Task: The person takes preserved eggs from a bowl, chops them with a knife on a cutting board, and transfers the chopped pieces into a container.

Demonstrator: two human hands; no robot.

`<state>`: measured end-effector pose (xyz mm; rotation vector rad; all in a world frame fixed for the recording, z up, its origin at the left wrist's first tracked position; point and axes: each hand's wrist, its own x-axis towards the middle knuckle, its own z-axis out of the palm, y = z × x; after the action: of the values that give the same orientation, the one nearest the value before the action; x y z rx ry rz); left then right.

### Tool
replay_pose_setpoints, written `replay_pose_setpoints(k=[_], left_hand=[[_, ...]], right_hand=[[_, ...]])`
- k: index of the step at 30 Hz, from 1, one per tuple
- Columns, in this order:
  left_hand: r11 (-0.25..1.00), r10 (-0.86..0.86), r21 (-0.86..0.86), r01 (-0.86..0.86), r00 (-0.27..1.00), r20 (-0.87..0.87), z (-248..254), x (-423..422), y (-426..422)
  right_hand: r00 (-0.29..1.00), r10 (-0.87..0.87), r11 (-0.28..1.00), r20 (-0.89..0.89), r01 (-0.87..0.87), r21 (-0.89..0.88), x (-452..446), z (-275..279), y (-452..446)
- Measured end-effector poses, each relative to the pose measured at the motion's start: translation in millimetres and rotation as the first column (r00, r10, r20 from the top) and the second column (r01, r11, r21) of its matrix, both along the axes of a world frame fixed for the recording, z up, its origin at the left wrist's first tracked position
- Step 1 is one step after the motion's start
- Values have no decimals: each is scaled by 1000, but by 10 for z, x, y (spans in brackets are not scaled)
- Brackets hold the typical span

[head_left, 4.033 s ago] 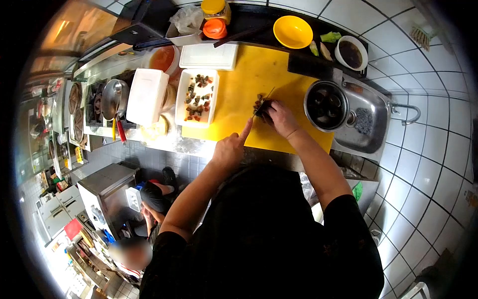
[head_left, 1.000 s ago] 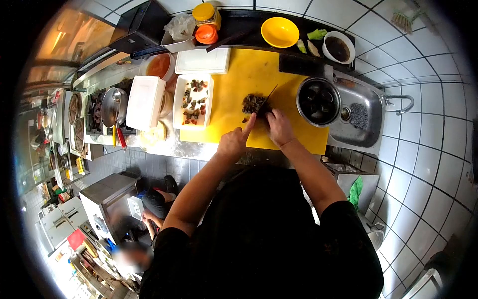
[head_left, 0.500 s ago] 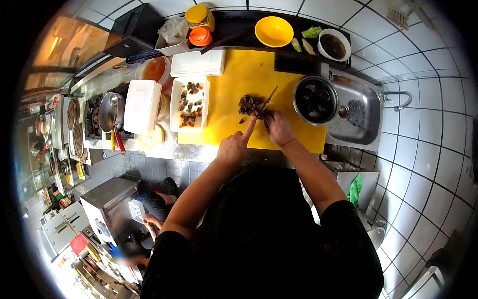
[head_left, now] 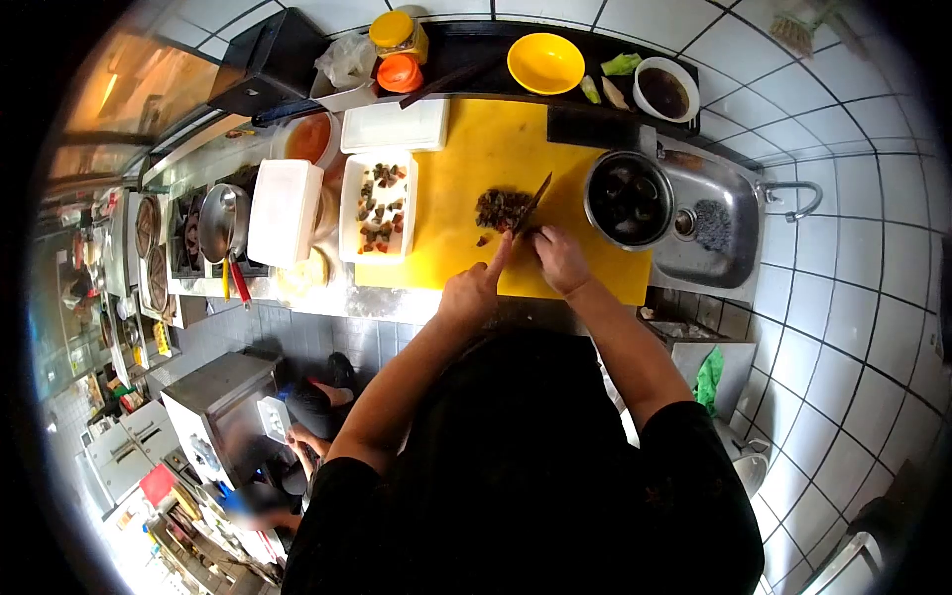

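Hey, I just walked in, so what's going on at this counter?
A person is at a yellow cutting board with a knife in the left hand, its index finger stretched toward the blade. Dark chopped pieces lie heaped beside the blade. The right hand is at the knife's other side; whether it holds anything is unclear. More pieces sit in a white box on the left.

Along the black shelf [head_left: 476, 48] behind the worktop [head_left: 397, 301] sit a yellow-lidded jar [head_left: 394, 31], an orange-lidded jar [head_left: 399, 72], a yellow bowl [head_left: 545, 63], a green vegetable piece [head_left: 622, 64] and a white bowl [head_left: 641, 99] of dark liquid [head_left: 663, 91]. A faucet [head_left: 809, 203] rises beside the metal sink [head_left: 729, 262] on the right, with a green cloth [head_left: 708, 380] below. To the left, a metal pan [head_left: 222, 220] rests on the stove [head_left: 182, 238], and another person [head_left: 312, 409] is near a steel cabinet [head_left: 220, 382].
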<state>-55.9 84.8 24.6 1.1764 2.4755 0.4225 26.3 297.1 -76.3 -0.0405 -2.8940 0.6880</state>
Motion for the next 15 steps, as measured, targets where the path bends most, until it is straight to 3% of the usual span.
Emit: replay_pose_setpoints(k=[2,5,8,12,15], left_hand=[[1000,3,2,-3,1000,9,94,15,9],[1000,4,28,-4,1000,1,146,25,-28],[999,-10,49,13,999,-51,236,38,-67],[996,-55,53,65,983,-176,194,21,-201],[991,-133,-51,124,962,-238,277,-3,-247]], right_hand=[[994,3,995,111,7,-95,-2,217,7],[997,-76,977,0,75,-200,70,74,2],[997,-80,992,-9,79,-102,127,3,59],[988,-102,981,-115,80,-176,144,261,47],[972,-93,982,-216,53,-183,153,461,24]])
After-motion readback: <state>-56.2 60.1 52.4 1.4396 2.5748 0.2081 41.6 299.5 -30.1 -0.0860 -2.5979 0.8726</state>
